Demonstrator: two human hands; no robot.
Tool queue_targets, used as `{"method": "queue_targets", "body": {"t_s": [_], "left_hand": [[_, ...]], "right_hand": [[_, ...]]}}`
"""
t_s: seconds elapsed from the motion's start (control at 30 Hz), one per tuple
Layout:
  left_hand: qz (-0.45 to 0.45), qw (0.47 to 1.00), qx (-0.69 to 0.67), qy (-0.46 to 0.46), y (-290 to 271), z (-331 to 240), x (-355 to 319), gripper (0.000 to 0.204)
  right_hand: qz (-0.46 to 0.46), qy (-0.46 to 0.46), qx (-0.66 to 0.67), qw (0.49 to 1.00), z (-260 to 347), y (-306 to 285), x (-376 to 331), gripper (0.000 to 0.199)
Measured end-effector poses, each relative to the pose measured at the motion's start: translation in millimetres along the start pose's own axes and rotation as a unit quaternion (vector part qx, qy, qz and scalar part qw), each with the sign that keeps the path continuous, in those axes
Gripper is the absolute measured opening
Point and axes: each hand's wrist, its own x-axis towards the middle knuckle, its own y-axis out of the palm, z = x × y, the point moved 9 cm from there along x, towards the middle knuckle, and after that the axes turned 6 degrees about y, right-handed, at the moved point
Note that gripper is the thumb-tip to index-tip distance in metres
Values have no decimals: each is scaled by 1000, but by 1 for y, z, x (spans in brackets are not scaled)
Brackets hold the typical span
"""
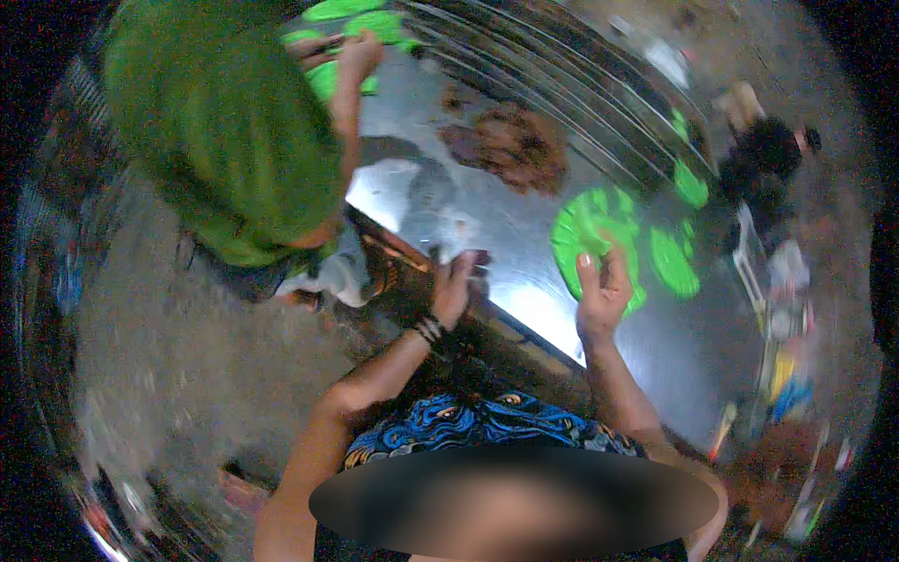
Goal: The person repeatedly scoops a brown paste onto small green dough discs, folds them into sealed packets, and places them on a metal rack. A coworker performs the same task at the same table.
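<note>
Right hand (602,298) is on the near edge of a green round plate (588,234) lying flat on the shiny metal worktop (524,300), fingers (586,267) curled over its rim. Left hand (453,286) rests at the worktop edge; blur hides whether those fingers grip anything. Another green plate (672,262) lies just beside. A person in a green shirt (225,122) handles more green plates (351,19) at the far end.

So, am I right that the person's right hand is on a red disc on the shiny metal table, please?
Not quite: the head view shows the right hand on a bright green disc, not a red one. It does lie on the shiny metal table.
</note>
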Motion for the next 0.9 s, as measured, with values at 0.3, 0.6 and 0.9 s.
{"method": "queue_targets", "body": {"t_s": [0.3, 0.6, 0.9], "left_hand": [[62, 732, 629, 253, 83, 12, 8, 33], [64, 985, 159, 35, 86, 49, -2, 36], [-51, 943, -319, -81, 87, 17, 54, 46]], "right_hand": [[249, 18, -143, 958, -133, 67, -11, 28], [216, -206, -286, 911, -223, 105, 203, 42], [383, -241, -417, 788, -250, 154, 215, 20]]}}
